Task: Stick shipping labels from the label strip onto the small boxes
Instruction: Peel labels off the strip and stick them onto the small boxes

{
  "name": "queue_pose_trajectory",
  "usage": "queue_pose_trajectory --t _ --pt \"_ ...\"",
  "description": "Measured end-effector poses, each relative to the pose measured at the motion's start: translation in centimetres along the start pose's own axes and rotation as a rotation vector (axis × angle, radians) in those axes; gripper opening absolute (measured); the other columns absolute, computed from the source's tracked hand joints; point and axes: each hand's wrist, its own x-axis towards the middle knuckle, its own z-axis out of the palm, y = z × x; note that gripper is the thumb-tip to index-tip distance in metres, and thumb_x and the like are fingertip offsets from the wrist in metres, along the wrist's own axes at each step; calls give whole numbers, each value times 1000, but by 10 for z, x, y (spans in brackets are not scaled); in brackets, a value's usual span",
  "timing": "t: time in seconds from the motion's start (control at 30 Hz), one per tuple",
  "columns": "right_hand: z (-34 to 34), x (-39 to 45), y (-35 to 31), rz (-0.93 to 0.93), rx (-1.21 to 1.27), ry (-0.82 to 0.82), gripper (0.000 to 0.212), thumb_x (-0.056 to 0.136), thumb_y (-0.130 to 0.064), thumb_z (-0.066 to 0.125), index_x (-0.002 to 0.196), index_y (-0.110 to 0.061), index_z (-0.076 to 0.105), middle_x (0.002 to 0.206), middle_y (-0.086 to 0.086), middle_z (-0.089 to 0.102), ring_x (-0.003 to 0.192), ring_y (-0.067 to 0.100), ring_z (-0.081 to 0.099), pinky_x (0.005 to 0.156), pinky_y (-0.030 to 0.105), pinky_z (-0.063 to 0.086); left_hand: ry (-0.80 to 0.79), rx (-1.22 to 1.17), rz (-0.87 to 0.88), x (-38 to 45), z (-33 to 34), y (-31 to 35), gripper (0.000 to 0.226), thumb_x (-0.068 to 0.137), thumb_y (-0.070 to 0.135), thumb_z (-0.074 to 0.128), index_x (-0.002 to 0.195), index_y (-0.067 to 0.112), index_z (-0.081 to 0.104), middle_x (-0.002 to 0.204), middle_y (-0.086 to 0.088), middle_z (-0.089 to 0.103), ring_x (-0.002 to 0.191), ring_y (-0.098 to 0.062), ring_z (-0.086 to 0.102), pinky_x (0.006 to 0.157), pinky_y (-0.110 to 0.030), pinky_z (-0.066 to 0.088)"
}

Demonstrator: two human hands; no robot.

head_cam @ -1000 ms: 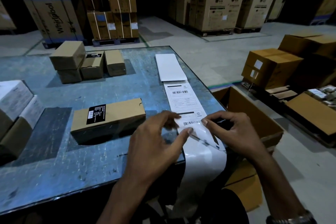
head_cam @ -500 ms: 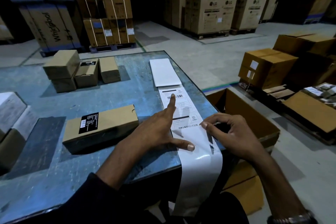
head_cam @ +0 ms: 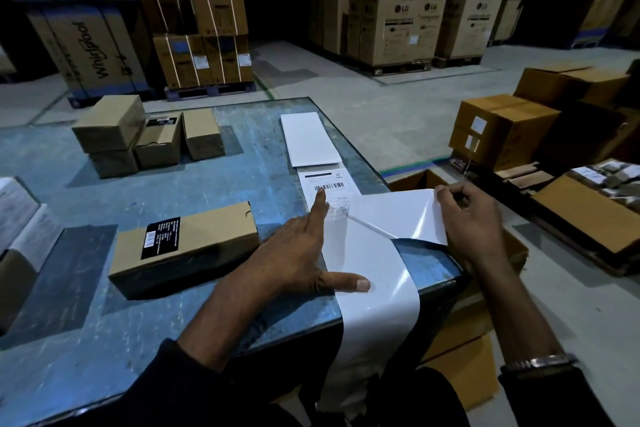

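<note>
Several small brown boxes [head_cam: 149, 135] sit clustered at the far left of the blue table [head_cam: 104, 329], and one long box [head_cam: 187, 250] with a black sticker lies nearer, just left of the left hand [head_cam: 298, 253]. That hand lies flat on the label strip [head_cam: 367, 274], fingers straight and spread, forefinger tip on the printed barcode, thumb pressing the glossy backing. Right of it, the right hand [head_cam: 474, 225] pinches a corner of a peeled label [head_cam: 398, 211], fingers curled, its blank side lifted off the strip.
</note>
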Motion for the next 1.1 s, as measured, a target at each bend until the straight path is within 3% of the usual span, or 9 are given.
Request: queue_pose_trajectory --t 0.13,0.23,0.4,0.47,0.57,0.63,0.73,0.9,1.1 --pt "3 4 1 65 205 210 21 109 -31 59 99 -14 67 92 1 69 72 -2 58 61 21 46 12 7 -6 -2 0 2 154 60 99 63 158 32 -34 177 10 2 162 -19 12 131 -41 17" --pt "-3 5 -5 -36 196 396 27 110 -34 56 110 -9 66 101 4 71 85 10 64 66 23 49 32 -14 -5 -3 1 2 154 60 97 65 162 30 -28 177 10 5 161 -17 13 130 -39 18" --pt "-6 -17 -48 -352 85 287 23 111 -29 58 111 -8 65 107 0 69 92 -4 67 65 6 51 12 -59 8 1 -5 3 151 60 90 73 167 27 -14 177 6 3 162 -19 13 131 -41 20" --pt "-5 -32 -63 -509 35 252 20 110 -24 60 112 -6 66 109 -3 67 91 -10 64 69 3 51 33 -315 22 -1 -9 9 143 64 75 82 168 33 -8 176 8 10 160 -11 18 130 -38 21" --pt "-1 -56 -76 -775 -73 211 17 110 -21 62 111 -5 69 105 0 71 87 3 66 72 23 61 246 -884 22 -6 -22 26 100 81 55 80 164 28 31 162 7 47 147 -4 45 127 -39 32" --pt "1 -78 -83 -938 -109 164 13 107 -16 67 107 -5 74 101 5 75 85 16 70 72 34 61 342 -1221 -78 -12 -39 31 69 87 57 71 143 18 60 133 -2 73 125 -13 68 116 -40 48" --pt "6 -114 -96 -1104 -76 14 13 104 -13 70 103 -4 79 102 7 78 92 25 73 78 40 59 443 -1385 -177 -24 -60 22 51 95 49 70 126 9 71 118 -12 79 109 -27 75 105 -44 57" --pt "26 -147 -99 -1106 5 -116 15 101 -19 76 99 -5 81 104 5 79 98 25 73 85 39 57 642 -1206 -200 -51 -85 -7 24 90 5 77 113 13 75 97 -10 82 87 -24 78 75 -34 65" --pt "41 -177 -106 -802 117 -346 70 84 -70 78 131 -20 69 143 -4 62 138 16 55 110 30 48 703 -1202 -136 -77 -103 -29 35 83 11 82 117 15 76 102 -9 82 97 -29 79 89 -43 61"
